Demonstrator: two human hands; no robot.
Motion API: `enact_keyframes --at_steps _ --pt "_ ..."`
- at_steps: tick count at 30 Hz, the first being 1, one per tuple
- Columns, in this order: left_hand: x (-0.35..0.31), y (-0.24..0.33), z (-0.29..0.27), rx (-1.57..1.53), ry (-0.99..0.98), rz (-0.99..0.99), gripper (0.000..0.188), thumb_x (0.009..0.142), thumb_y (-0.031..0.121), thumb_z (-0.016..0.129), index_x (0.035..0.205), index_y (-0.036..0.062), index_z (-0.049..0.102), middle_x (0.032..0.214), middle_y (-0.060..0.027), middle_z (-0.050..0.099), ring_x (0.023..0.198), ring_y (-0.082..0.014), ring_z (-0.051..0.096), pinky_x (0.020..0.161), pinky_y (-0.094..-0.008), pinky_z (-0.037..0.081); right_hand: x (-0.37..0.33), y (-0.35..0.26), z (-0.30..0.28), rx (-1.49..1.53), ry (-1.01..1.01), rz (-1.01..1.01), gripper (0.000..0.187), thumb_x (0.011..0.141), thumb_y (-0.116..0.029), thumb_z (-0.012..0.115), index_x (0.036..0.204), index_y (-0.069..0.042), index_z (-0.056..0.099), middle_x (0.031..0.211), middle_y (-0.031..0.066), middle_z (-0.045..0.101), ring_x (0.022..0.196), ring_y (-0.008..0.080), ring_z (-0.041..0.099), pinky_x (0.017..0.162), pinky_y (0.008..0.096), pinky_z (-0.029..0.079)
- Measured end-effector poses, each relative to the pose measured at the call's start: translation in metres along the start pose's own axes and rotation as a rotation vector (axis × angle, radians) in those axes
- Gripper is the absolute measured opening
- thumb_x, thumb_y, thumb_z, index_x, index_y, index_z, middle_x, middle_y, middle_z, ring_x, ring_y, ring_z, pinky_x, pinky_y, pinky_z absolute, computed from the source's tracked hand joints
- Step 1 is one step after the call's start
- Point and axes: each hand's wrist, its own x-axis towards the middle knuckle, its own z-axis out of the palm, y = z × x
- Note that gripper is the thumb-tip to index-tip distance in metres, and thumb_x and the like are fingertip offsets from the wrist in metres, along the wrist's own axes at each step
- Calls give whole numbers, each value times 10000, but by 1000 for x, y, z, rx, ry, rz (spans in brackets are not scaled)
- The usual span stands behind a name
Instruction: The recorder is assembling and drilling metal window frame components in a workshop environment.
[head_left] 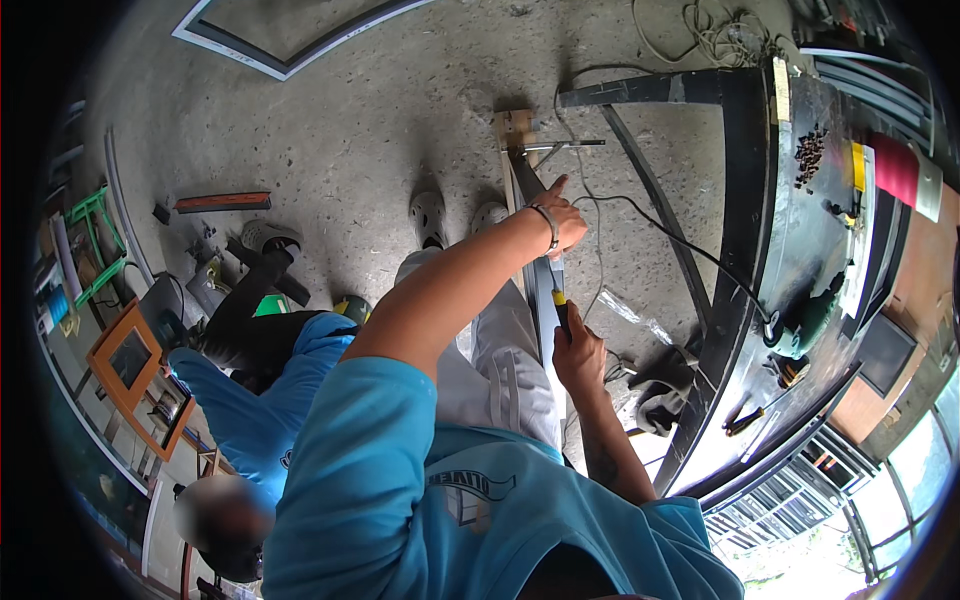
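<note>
A long dark frame bar (pixel 545 325) runs away from me past my legs. My left hand (pixel 562 228), with a bracelet at the wrist, lies across the bar, one finger stuck out and the others curled down over its side. Closer to me, my right hand (pixel 580 355) is closed around a tool with a black and yellow handle (pixel 560 299). Its flat metal end points toward my left hand; the tip is hidden, so I cannot tell its exact kind. The bar's far end lies by a wooden block (pixel 515 127) and a thin metal rod (pixel 580 143).
At right stands a dark metal workbench (pixel 745 200) bearing a green power tool (pixel 808 318), a screwdriver (pixel 745 421) and scattered small fasteners (pixel 811 157). A cable (pixel 690 245) hangs off it. A co-worker in blue (pixel 250 405) crouches at left. A metal frame (pixel 285 68) lies ahead.
</note>
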Motion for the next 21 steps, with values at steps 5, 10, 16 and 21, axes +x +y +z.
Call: enact_keyframes --at_steps 5,10,16,21 --pt "13 -3 14 -128 -35 71 222 678 205 780 897 181 745 912 -52 709 972 -253 652 920 -431 467 -1 5 11 8 18 -15 486 825 -67 582 1301 -42 490 817 281 633 721 448 631 621 499 500" --pt "16 -2 11 -121 -90 61 219 677 169 777 892 149 737 920 -48 709 950 -253 659 781 -384 525 4 -1 14 -60 19 10 510 868 -141 567 1358 -94 433 829 246 633 696 443 633 598 522 505" --pt "10 22 -7 -20 -100 -73 201 731 122 727 931 134 730 1004 -40 706 1003 -244 660 752 -445 535 3 -5 20 -57 7 25 522 868 -146 566 1367 -98 424 831 249 643 698 446 640 610 523 519" --pt "13 27 -14 43 -208 -94 214 777 78 675 983 118 719 1075 -35 698 1043 -247 652 757 -443 540 3 -12 18 -43 -22 99 514 862 -141 562 1358 -96 435 838 258 648 720 447 643 634 534 520"
